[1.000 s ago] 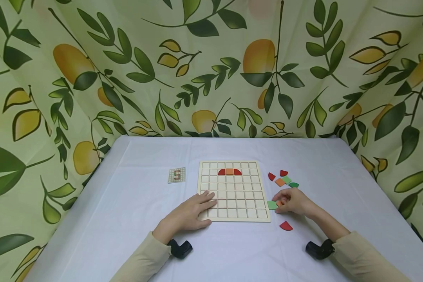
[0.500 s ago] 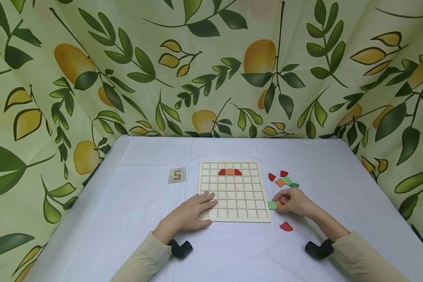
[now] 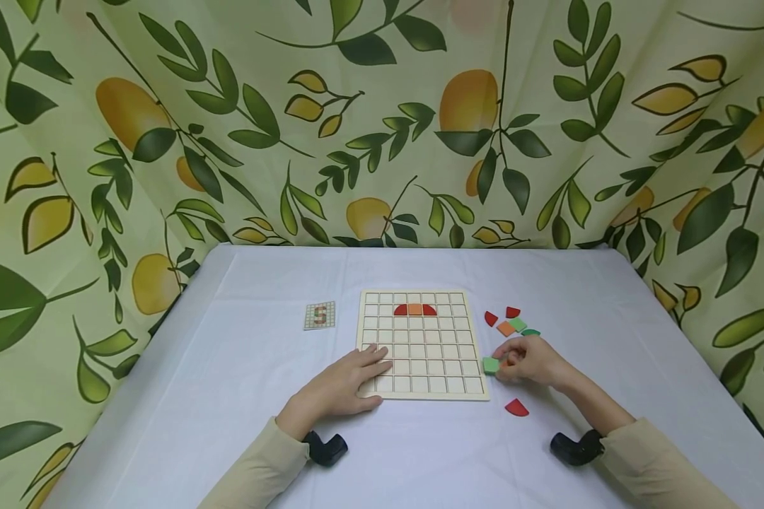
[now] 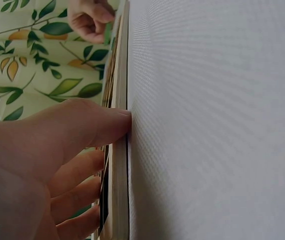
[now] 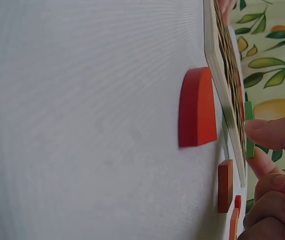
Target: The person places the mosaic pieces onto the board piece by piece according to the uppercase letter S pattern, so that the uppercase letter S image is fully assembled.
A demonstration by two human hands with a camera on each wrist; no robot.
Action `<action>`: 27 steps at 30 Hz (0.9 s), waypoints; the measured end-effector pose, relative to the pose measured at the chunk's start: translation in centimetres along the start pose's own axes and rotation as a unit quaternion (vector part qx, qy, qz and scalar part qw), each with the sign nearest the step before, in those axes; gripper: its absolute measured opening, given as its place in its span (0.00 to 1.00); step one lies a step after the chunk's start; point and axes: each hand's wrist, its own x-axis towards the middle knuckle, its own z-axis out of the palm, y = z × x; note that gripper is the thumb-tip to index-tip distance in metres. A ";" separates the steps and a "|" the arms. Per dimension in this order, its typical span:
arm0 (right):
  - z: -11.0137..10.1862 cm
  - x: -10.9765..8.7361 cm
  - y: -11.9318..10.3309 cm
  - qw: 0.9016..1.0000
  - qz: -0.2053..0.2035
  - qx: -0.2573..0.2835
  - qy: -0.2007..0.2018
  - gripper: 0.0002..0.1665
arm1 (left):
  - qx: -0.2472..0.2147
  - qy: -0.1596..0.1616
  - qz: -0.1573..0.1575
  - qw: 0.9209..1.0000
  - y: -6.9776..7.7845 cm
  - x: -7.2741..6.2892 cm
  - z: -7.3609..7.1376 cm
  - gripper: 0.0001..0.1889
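My right hand (image 3: 531,362) pinches a green square tile (image 3: 491,365) between thumb and finger beside the board's right edge. In the right wrist view this green tile (image 5: 250,112) is held above the cloth. An orange tile (image 5: 225,185) lies on the cloth below that hand. With its fingers spread, my left hand (image 3: 344,382) rests on the front left corner of the pale gridded board (image 3: 429,353); its thumb (image 4: 115,122) touches the front edge. Near the board's top, an orange square (image 3: 414,309) sits between two red quarter-round pieces, red piece (image 3: 400,310) and red piece (image 3: 429,310).
A small pattern card (image 3: 319,315) lies left of the board. Red, orange and green pieces cluster to the right, among them an orange square (image 3: 506,328). One red quarter-round (image 3: 516,407) lies nearer the front. A leaf-print curtain (image 3: 382,141) hangs behind the white-covered table (image 3: 267,290).
My right hand has raised the green tile slightly from the cloth, moving up a little. The left hand has stayed in place on the board.
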 end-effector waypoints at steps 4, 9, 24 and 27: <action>0.0 0.1 -0.2 1.000 -0.007 0.004 -0.001 0.18 | 0.002 0.000 0.003 1.000 0.0 0.0 0.0 0.32; 0.2 0.3 -0.7 1.000 -0.005 0.005 0.004 0.18 | 0.004 0.000 0.004 1.000 0.0 0.0 -0.1 0.32; 0.7 1.4 -2.5 1.000 -0.012 -0.004 0.016 0.19 | 0.003 -0.004 0.000 1.000 -0.1 0.0 0.0 0.32; 0.8 1.6 -2.8 1.000 -0.016 0.000 0.015 0.18 | 0.001 -0.004 -0.001 1.000 -0.1 0.1 0.1 0.32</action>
